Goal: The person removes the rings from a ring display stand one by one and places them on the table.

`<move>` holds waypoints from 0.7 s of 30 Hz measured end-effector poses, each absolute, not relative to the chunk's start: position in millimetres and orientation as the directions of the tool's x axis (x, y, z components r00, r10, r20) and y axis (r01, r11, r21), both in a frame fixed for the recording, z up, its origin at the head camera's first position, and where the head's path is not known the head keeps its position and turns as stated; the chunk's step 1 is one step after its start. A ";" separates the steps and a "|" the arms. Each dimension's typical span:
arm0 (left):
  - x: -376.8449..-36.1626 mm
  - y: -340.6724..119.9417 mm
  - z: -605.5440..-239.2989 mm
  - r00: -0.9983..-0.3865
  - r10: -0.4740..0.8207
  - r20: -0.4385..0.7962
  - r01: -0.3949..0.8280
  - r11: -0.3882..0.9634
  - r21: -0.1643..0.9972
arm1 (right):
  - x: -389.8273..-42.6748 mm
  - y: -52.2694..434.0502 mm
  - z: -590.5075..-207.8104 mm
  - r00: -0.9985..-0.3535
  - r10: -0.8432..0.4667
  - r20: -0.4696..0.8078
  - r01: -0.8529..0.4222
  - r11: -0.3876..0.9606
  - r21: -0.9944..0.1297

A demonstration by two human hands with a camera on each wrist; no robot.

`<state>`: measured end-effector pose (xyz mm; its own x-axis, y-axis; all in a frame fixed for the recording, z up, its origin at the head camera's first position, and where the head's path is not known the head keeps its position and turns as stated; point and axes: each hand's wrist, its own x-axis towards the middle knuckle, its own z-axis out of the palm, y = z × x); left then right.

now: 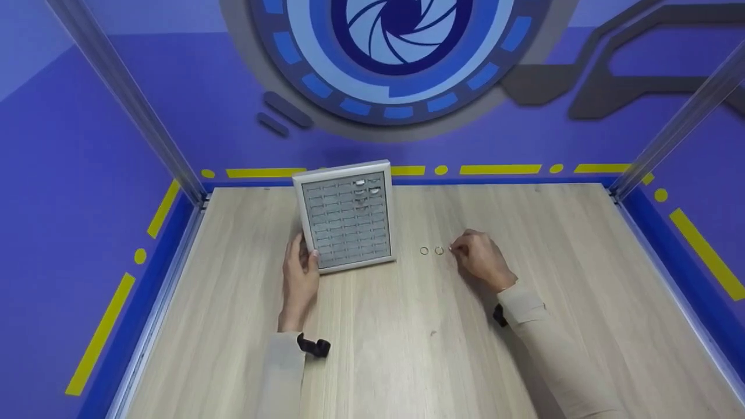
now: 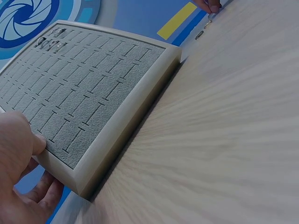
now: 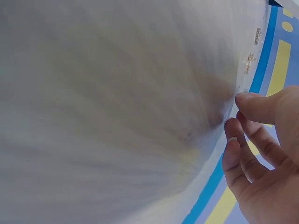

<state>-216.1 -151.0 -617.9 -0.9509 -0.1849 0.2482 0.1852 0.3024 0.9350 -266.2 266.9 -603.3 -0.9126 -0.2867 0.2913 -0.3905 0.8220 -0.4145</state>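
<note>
A pale-framed ring display board with a grey slotted pad leans upright on the table. My left hand grips its lower left edge, thumb on the front and fingers behind. Several silvery rings sit in slots near the board's upper right corner. To the right of the board, two rings, a left one and a right one, rest on the wood. Just beyond them, my right hand pinches a tiny shiny ring between thumb and forefinger close to the tabletop; the fingertips mostly hide it.
The light wooden table has a small dark mark toward the front. Blue printed walls and metal corner posts enclose the back and sides. A black wrist strap shows at the left sleeve.
</note>
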 end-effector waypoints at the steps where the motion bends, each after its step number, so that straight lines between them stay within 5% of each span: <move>1: -216.3 -150.9 -617.8 -0.951 -0.186 0.247 0.183 0.303 0.935 | -266.2 267.2 -603.2 -0.913 -0.288 0.288 -0.390 0.822 -0.415; 21: -215.3 -151.6 -618.5 -0.954 -0.183 0.235 0.173 0.304 0.937 | -266.0 267.6 -603.7 -0.913 -0.327 0.242 -0.402 0.813 -0.421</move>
<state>-215.3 -151.6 -618.5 -0.9545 -0.1832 0.2354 0.1726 0.3045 0.9367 -266.0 267.6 -603.7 -0.9135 -0.3268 0.2423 -0.4025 0.8130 -0.4208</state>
